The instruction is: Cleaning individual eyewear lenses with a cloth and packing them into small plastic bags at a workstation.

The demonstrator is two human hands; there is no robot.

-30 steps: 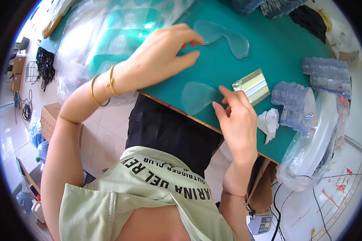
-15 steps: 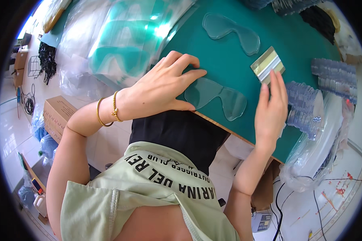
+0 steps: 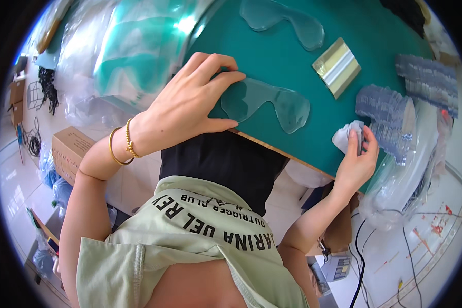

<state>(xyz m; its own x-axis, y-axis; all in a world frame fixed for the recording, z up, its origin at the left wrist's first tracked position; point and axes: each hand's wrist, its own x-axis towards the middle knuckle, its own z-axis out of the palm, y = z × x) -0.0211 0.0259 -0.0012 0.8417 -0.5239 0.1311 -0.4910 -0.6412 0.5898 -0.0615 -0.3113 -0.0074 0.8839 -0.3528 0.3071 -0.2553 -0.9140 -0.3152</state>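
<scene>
A clear lens [image 3: 287,108], shaped like a goggle shield, lies on the green table [image 3: 272,56] in front of me. My left hand [image 3: 192,100] spans its left end, thumb at the near edge and fingers at the far edge, gripping it. In my right hand [image 3: 362,159], near the table's front right edge, a crumpled white cloth [image 3: 345,137] is pinched between thumb and fingers. Beyond and left of that hand sits a small yellowish block with a silver band [image 3: 337,68]. A second clear lens [image 3: 292,23] rests farther back.
Stacks of clear lenses [image 3: 385,118] stand at the right, beside plastic wrapping [image 3: 421,154]. At the left, plastic bags [image 3: 143,56] cover part of the table. A cardboard box [image 3: 69,151] is on the floor at the left, and cables [image 3: 362,256] hang at the lower right.
My right hand has left the yellowish block and moved nearer me and right, where it now holds the white cloth. My left hand stays at the near lens. The whole view has shifted slightly.
</scene>
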